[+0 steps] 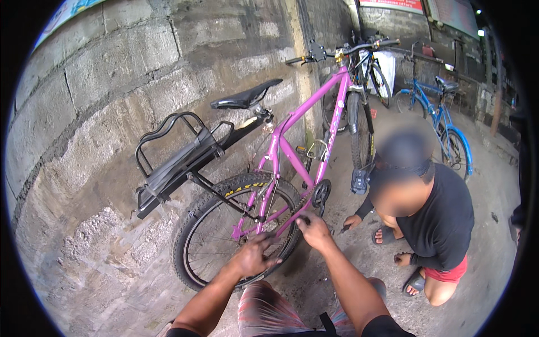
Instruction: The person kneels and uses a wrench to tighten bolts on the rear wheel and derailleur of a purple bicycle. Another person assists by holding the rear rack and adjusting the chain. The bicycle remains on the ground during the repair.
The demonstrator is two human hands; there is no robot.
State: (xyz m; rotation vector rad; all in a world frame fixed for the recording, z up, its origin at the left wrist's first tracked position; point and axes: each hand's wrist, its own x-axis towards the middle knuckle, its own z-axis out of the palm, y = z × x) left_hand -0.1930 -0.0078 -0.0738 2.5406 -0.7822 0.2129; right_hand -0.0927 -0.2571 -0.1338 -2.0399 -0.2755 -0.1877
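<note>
Pink mountain bicycle: stands upright beside the wall, directly in front of the person, its rear end nearest and its handlebar farthest off.
Left hand: in front of the rear wheel, close to the hub area; thumb spread away from the fingers, which reach toward the pink stays. Whether the fingertips touch anything, I cannot tell.
Right hand: at the chainstay, below the crankset; fingers curled, thumb forward. Whether they pinch something, I cannot tell.
Rear tyre: black and knobbly, with yellow lettering on its sidewall.
Rear rack: black, fixed over the rear wheel, with a bent tubular loop at its back end.
Saddle: black, above and ahead of the rack.
Co-worker: crouches on the right in a black top, red shorts and sandals, head covered by a dark cap; one hand grips a small dark item too small to identify, the other hangs near the knee.
Blue bicycle: stands behind the co-worker, well apart from the pink one.
Wall: grey blocks, stained and patchy, along the left.
Floor: rough grey concrete under the wheels.
</note>
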